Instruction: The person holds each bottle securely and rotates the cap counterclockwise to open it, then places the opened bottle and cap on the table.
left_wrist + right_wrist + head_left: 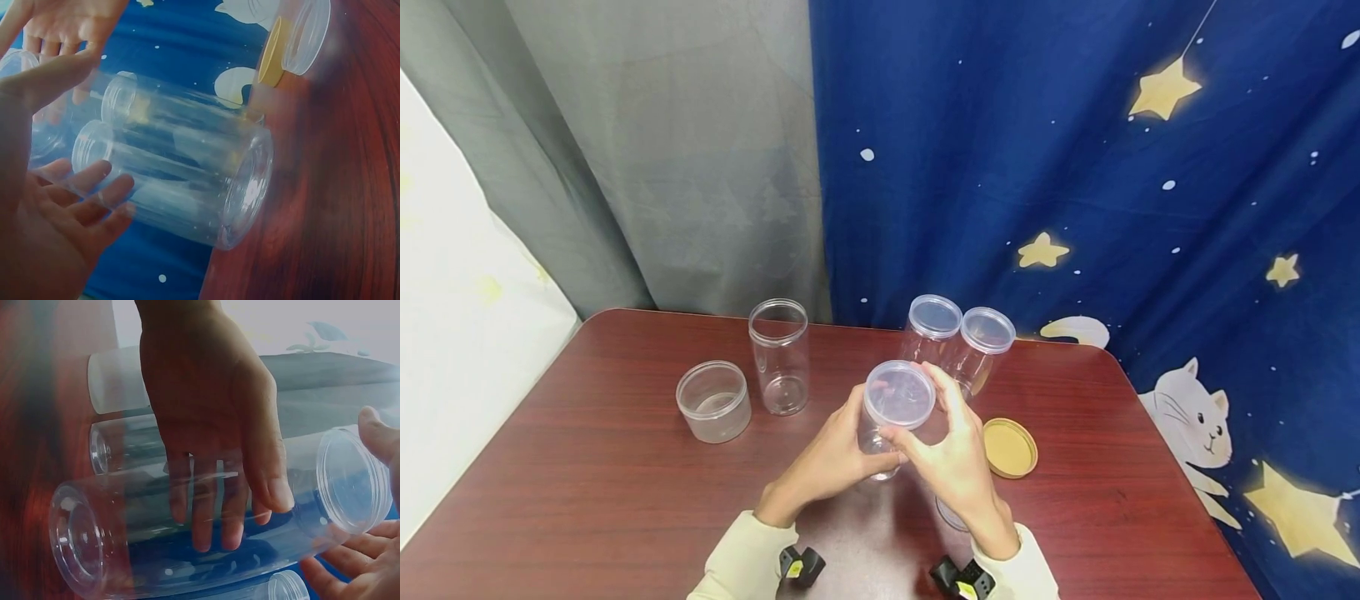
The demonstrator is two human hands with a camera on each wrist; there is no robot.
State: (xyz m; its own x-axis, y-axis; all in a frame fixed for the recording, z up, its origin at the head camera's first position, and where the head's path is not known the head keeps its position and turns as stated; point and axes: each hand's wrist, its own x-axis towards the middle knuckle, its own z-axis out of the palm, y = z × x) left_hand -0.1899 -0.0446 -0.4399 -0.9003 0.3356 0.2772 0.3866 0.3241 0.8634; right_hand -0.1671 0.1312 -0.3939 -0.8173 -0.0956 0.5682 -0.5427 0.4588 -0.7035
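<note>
In the head view, a tall clear plastic jar [871, 440] is upright between both hands, a translucent screw lid [899, 395] on its top. My left hand [820, 467] holds the jar's body from the left, its thumb across the near side. My right hand [957, 460] grips the lid by its rim, thumb in front and fingers behind. The right wrist view shows the left fingers [203, 506] through the clear wall of the jar [137, 544]. Whether its base touches the table I cannot tell.
Two lidded jars [934, 318] stand close behind the right hand. A gold lid [1011, 448] lies right of it; a clear round piece [951, 517] is partly hidden under that wrist. Leftward stand a tall lidless jar [781, 367] and a short tub [715, 412]. Curtains hang behind the table.
</note>
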